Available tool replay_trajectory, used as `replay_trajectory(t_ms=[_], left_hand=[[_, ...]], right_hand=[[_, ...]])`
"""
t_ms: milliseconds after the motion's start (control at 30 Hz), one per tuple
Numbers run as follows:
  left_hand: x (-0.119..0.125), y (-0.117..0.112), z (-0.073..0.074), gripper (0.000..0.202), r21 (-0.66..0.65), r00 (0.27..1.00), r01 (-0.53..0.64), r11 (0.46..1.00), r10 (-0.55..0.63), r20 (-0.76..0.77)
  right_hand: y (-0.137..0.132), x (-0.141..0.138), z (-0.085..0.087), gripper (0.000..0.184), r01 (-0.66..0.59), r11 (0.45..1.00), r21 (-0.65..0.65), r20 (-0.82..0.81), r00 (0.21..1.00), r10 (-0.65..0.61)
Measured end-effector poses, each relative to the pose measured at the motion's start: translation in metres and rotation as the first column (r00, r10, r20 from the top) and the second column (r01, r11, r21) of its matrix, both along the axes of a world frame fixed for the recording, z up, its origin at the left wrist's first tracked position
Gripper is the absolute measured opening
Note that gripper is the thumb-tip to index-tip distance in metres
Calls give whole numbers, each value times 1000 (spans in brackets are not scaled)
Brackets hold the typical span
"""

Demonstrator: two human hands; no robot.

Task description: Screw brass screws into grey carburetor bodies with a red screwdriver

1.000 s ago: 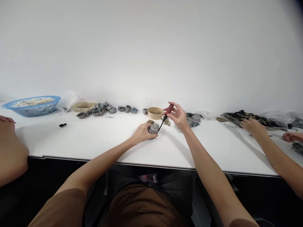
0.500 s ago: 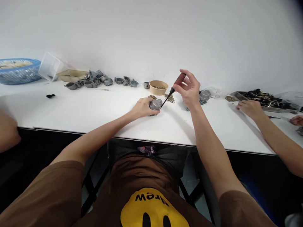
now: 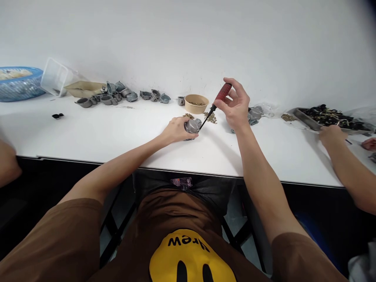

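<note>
My left hand [image 3: 176,130] is closed around a rounded grey housing [image 3: 192,125], holding it just above or against the white table [image 3: 141,137]; which of the two I cannot tell. In my right hand [image 3: 237,103] is a screwdriver [image 3: 223,92] with a dark red handle, gripped between thumb and fingers. Its black shaft slants down to the left, and the tip meets the housing's right edge. Any screw under the tip is too small to make out. Small brass-coloured screws [image 3: 210,118] lie in loose piles just behind the housing.
Behind the piles stands a tan bowl [image 3: 196,108] of screws. Several grey housings [image 3: 109,100] line the back left, near a clear plastic box [image 3: 55,78] and a blue basket [image 3: 22,90]. At right, a co-worker's hand [image 3: 333,136] is by a metal tray [image 3: 308,120] of black parts.
The screwdriver has turned a little in my right hand, its tip staying at the housing. The co-worker's hand at right has shifted rightward along the tray. The view has moved slightly.
</note>
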State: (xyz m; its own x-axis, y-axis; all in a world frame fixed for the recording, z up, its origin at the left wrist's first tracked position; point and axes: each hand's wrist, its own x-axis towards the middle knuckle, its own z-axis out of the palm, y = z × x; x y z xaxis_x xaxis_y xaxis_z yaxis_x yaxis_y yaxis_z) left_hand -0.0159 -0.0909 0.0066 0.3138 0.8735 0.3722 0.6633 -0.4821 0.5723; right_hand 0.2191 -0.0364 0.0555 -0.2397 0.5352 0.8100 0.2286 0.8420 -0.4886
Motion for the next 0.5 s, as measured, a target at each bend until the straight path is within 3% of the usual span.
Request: replay_trajectory(t_ms=[233,500], left_hand=[[0,1,1,58,33,1000,4,999,-3,-17],[0,1,3,54,38,1000,-7,999,7,-21]], right_hand=[[-4,-3,-3,61,122,992,21,-44,992,-121],[-21,-3,11,58,-62,989,-132,-111,993,48]])
